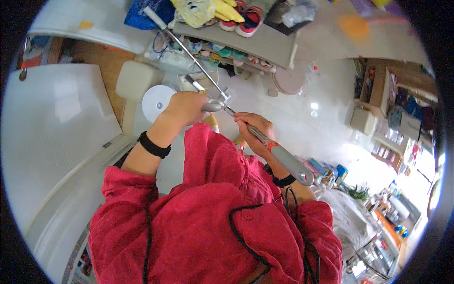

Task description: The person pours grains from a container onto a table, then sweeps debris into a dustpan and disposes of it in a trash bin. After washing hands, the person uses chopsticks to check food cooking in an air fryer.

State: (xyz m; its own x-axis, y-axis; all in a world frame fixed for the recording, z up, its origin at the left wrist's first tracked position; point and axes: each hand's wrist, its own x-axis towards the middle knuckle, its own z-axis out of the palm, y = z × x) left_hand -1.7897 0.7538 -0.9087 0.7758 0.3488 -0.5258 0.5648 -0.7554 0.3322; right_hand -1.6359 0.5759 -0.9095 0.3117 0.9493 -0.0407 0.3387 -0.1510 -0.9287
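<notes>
My left hand is closed around a grey rounded handle; its fingers hide the rest of it. My right hand grips a metal pole just ahead of its long grey plastic grip, which has a hanging hole at its end and points towards my right arm. The pole's far end passes close by the grey handle in my left hand; whether they join, I cannot tell. Beyond my hands a second, thin metal pole with a white grip slants down to a pale fitting. Next to it is a black-bristled brush.
Shoes and yellow-patterned cloth lie on a grey shoe rack ahead. A round white lid and a cream stool stand at left, near a white door. A round beige bin stands ahead right.
</notes>
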